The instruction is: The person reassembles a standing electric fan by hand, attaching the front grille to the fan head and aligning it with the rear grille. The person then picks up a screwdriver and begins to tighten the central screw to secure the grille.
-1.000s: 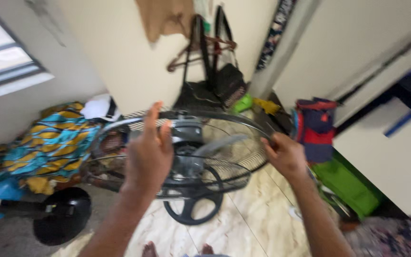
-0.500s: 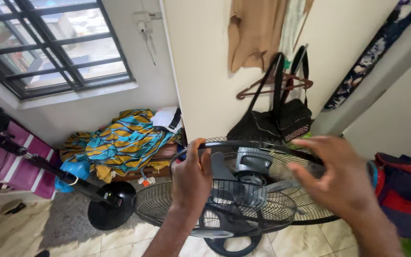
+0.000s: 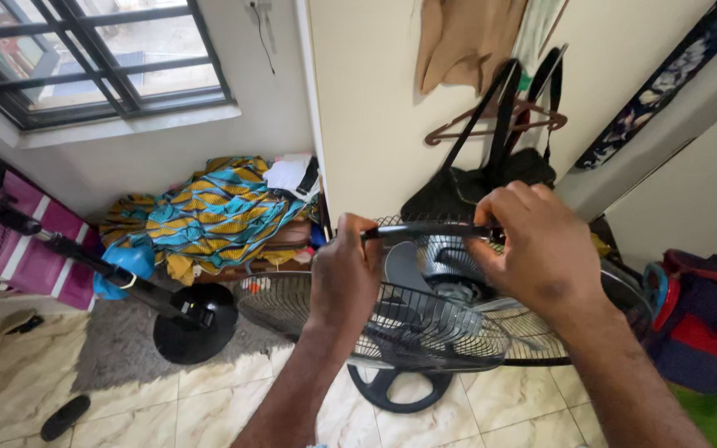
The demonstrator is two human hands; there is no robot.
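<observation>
A grey fan head with a black wire cage (image 3: 425, 332) is held in front of me over a tiled floor. My left hand (image 3: 344, 278) grips the black rim band (image 3: 429, 230) at its upper left. My right hand (image 3: 537, 249) closes on the same band at its upper right end. Grey blades (image 3: 404, 270) and the motor hub (image 3: 450, 257) show between my hands. A second wire grille (image 3: 280, 303) lies behind to the left. A black round spoked base (image 3: 396, 390) sits on the floor below the fan.
A black fan stand with a round base (image 3: 192, 328) lies at the left. Patterned blue and yellow cloth (image 3: 209, 216) is piled under the barred window (image 3: 85, 58). Black bags (image 3: 475, 187) and a hanger hang on the wall. A red and blue bag (image 3: 703, 319) stands right. A black sandal (image 3: 64, 415) lies on the floor.
My right hand moved up and left from the cage's right side and closed on the rim band's top. My left hand stayed on the rim. The view shifted slightly.
</observation>
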